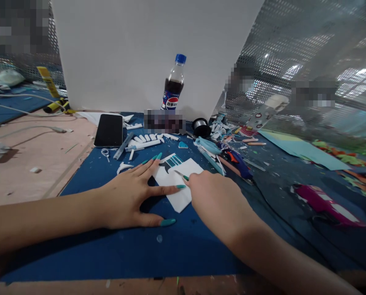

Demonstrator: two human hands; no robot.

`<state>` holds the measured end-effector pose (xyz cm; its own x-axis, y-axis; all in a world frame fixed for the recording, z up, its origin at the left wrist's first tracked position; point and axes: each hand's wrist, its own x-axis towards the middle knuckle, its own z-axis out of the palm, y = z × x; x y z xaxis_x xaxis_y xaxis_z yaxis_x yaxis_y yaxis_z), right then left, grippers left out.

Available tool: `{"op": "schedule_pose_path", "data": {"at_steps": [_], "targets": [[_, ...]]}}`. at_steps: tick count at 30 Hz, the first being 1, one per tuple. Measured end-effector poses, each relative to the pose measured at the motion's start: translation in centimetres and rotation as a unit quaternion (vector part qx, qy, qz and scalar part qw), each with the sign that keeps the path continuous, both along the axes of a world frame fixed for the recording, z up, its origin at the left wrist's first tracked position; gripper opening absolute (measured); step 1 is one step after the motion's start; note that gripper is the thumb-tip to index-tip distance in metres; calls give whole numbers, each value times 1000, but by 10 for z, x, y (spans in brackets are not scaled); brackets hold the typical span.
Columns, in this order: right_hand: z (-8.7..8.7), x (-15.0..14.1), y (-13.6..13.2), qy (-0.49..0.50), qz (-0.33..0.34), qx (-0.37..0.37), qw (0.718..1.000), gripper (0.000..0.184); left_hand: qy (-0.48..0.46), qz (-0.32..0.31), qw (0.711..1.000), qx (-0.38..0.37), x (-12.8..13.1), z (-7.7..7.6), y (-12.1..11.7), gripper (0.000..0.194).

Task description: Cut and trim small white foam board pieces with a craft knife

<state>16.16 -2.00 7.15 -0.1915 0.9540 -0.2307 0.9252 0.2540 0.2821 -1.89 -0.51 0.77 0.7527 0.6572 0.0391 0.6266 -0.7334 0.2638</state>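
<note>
A piece of white paper [186,167] lies on the blue cutting mat [109,254]. Printed teal blocks and a dark curved shape show on its upper left part. My left hand [130,196] is spread flat, its fingers pressing the paper's left side and its thumb resting on the mat. Closed around a craft knife [180,175], my right hand [216,200] is over the paper's right side. Only the thin silver blade shows, its tip at the paper near the dark shape; the handle is hidden in my fist.
A phone [108,130], white foam pieces [146,143] and a cola bottle [173,84] stand or lie beyond my hands. To the right are a wire spool [201,128], a blue glue gun [236,162] with a cord, and a magenta tool [328,205]. A white board [140,53] rises behind.
</note>
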Motion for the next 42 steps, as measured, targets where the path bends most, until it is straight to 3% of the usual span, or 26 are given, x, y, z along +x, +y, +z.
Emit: {"op": "schedule_pose_path", "data": {"at_steps": [11, 15, 21, 27, 29, 35, 39, 42], "targets": [[0, 7, -2, 17, -9, 36, 999, 24, -8, 62, 998, -3, 4, 2, -9, 62], [-2, 1, -7, 10, -20, 50, 998, 20, -9, 40, 999, -21, 3, 1, -6, 65], [3, 1, -7, 19, -39, 148, 988, 22, -3, 59, 998, -8, 5, 0, -7, 65], [-12, 16, 19, 13, -87, 60, 994, 17, -28, 52, 998, -19, 1, 0, -8, 70], [-18, 16, 24, 22, -89, 64, 994, 18, -56, 39, 998, -8, 0, -2, -9, 69], [-21, 13, 23, 57, -140, 119, 981, 49, -86, -29, 995, 50, 2, -7, -13, 64], [-28, 12, 24, 65, -95, 166, 979, 47, -83, -94, 985, 121, 4, -3, -17, 55], [-36, 12, 28, 95, -64, 205, 972, 51, -96, -106, 975, 170, 4, -1, -18, 45]]}}
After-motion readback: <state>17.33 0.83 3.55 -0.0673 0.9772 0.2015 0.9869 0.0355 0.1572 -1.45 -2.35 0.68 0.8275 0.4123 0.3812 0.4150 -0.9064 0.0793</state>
